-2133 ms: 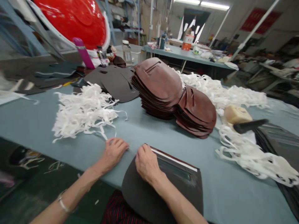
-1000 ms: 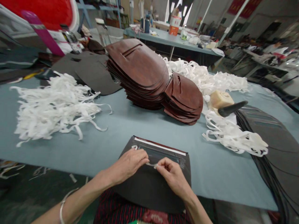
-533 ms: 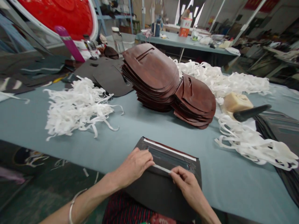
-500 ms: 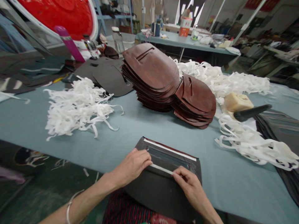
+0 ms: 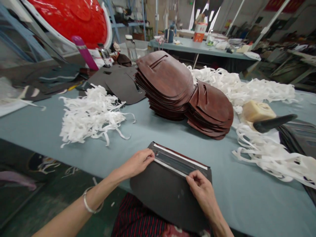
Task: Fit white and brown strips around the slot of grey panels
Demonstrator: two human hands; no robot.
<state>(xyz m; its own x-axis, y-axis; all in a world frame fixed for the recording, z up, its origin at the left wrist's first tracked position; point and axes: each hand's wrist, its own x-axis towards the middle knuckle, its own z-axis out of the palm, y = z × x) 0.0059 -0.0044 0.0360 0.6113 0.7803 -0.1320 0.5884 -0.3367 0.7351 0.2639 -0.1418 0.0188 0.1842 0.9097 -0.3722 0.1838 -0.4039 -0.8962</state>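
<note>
A dark panel with a rounded lower end lies at the table's front edge, partly overhanging it. One white strip runs along its upper edge. Below the slot area, a second white strip is stretched between my hands, over or against the panel. My left hand pinches its left end, and my right hand pinches its right end. Whether this strip touches the panel all along is hard to tell.
Stacked brown leather pieces stand behind the panel, with a smaller stack beside them. White strips are heaped at left, more at right. A yellowish block and a dark tool lie at right.
Both hands have shifted with the white strip, which now sits higher on the panel, nearer the slot area. The camera view has turned slightly left.
</note>
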